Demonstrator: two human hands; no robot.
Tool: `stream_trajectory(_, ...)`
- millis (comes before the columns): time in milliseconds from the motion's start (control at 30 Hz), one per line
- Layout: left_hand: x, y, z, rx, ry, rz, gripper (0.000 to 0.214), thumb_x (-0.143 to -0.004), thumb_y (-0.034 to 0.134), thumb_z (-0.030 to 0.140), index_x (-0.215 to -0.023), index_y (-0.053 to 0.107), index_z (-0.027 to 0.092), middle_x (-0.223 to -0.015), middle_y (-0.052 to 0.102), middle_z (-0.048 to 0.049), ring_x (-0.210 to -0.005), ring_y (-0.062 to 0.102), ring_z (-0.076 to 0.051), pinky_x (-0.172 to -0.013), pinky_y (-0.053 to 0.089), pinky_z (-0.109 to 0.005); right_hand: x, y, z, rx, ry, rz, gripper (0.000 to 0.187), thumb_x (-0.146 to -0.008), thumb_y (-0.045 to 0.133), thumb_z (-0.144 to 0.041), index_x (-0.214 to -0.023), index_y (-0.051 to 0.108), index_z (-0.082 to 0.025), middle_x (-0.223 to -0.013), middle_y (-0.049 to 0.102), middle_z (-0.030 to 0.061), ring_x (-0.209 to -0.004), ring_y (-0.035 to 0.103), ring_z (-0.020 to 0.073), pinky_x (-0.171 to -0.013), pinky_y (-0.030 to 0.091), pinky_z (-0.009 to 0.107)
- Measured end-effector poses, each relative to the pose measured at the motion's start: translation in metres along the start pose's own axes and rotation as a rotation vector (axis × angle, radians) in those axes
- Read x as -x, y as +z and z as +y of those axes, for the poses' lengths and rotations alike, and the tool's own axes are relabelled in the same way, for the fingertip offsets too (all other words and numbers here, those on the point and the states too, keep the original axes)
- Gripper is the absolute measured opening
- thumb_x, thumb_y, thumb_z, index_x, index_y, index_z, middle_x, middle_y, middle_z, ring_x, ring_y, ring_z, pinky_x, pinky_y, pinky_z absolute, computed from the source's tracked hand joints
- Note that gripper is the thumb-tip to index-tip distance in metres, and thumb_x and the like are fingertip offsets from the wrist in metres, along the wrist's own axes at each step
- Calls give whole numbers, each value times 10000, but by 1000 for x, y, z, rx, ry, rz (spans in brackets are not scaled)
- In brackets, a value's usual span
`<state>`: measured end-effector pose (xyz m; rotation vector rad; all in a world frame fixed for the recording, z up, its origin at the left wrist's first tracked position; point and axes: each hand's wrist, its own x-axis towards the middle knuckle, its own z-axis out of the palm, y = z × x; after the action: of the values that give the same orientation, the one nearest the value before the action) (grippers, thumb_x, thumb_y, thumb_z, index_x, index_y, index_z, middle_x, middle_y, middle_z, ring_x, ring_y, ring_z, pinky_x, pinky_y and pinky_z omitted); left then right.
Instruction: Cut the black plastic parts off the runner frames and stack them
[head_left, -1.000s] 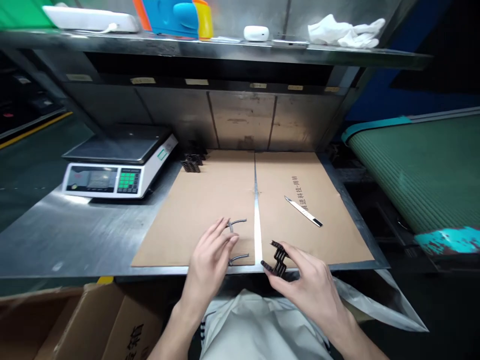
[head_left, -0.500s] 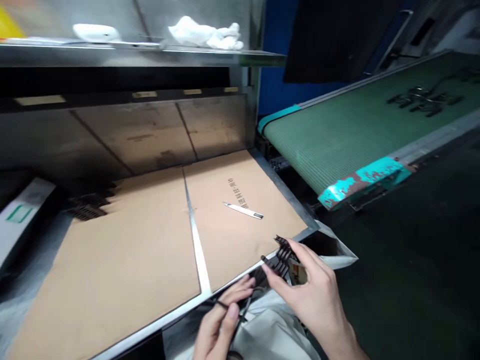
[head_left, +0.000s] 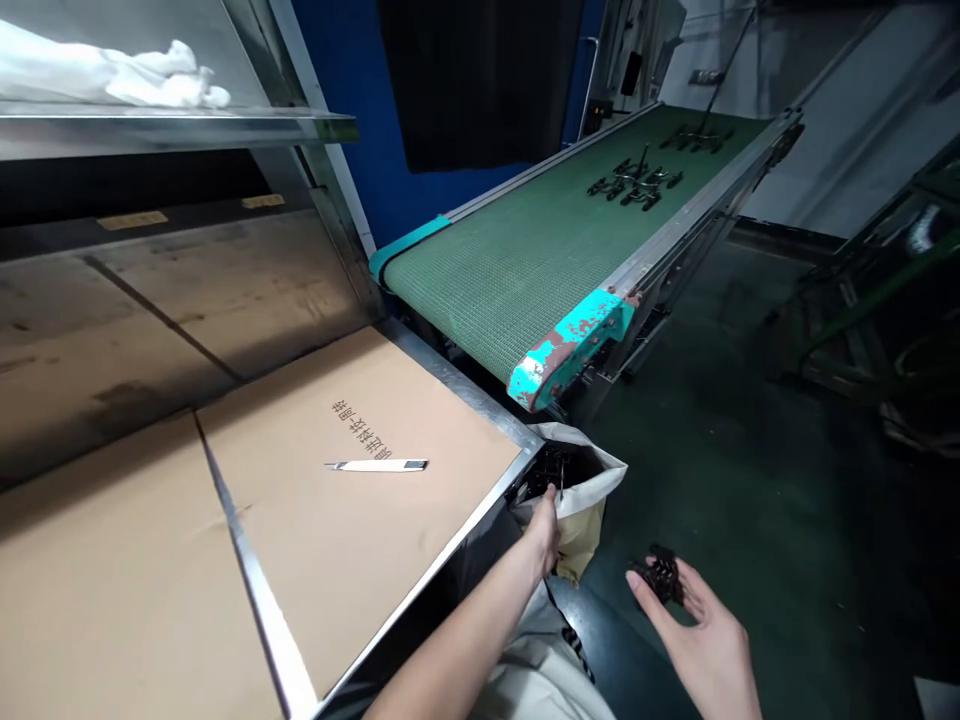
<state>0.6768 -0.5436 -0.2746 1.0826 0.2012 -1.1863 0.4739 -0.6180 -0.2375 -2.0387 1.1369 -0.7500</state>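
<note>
Fingers of left hand [head_left: 544, 527] hidden in bag [head_left: 600, 477], conveyor parts [head_left: 634, 182] indistinct

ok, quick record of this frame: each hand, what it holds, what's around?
left: left hand at the mouth of the bag by the table corner; fingers hidden
right: right hand palm up, holding a black part above the floor
table: cardboard with a cutter lying on it
belt: green belt, black pieces at its far end
shelf: shelf with white cloth
</note>
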Motion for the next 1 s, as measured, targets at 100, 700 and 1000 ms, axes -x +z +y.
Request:
stream_trajectory(100,38,-15,-14,-49,94,-34,587,-889,728,555,-1307,627,157,-1383,648,-150,-1332,576,-309,-1184,373,-514,11,19,0,-22,-27,-60,564,-766,799,-594,-1110,770,-148,-931,833,125,-835,808,326,-722,681,349)
stream_trajectory(700,330,-193,-8,-877,895,754,509,-1036,529,304,-1541,462,307,-1448,631,-105,-1350,591,-266,-1179,458,-415,101,192,-195,-629,-985,-1157,371,-915,681,-200,-1278,710,-272,-1281,754,80,-1163,738,279,-985,626,317)
stream_trajectory(1000,324,-245,-19,-618,980,752,504,-1042,523,430,-1513,501,251,-1337,672,-151,-1283,637,-288,-1121,509,-435,115,223,-246,-612,-835,-1417,243,-872,761,-262,-1112,796,-260,-1140,802,79,-1070,767,268,-947,639,324)
